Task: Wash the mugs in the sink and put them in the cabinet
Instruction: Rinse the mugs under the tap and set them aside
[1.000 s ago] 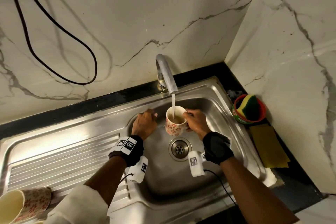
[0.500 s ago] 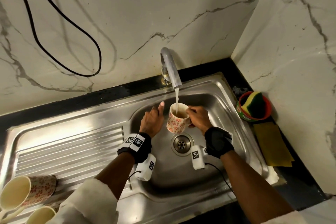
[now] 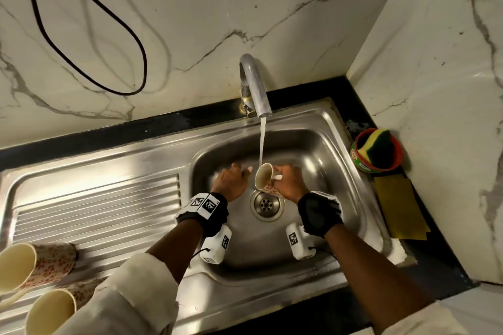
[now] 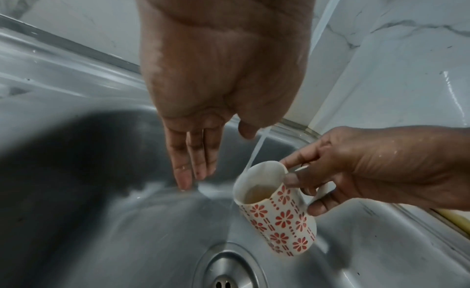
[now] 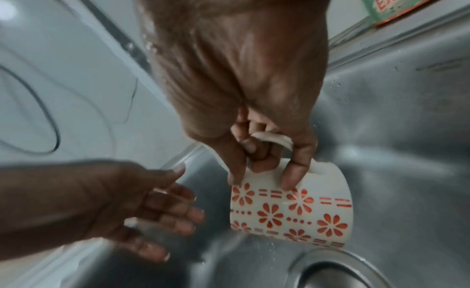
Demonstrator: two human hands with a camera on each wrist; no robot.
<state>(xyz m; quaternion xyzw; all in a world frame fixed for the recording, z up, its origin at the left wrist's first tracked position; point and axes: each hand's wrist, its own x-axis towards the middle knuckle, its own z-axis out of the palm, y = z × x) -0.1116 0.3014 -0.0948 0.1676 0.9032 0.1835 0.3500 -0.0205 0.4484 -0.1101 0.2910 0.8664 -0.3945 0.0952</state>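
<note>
My right hand grips the handle of a white mug with red flowers, fingers curled through the loop. The mug is tipped toward the left over the drain, brownish water inside it. The tap's stream falls at the mug's rim. My left hand hovers just left of the mug, fingers straight and wet, holding nothing. Two more flowered mugs lie on their sides on the draining board at the lower left.
The steel sink basin has a ribbed draining board to its left. A curved tap stands at the back. A red tub with a yellow-green sponge and a yellow cloth sit at right. A black cable hangs on the wall.
The mug was upright under the stream; my right hand has tipped it leftward and lowered it in the basin. My left hand has spread its fingers beside it.
</note>
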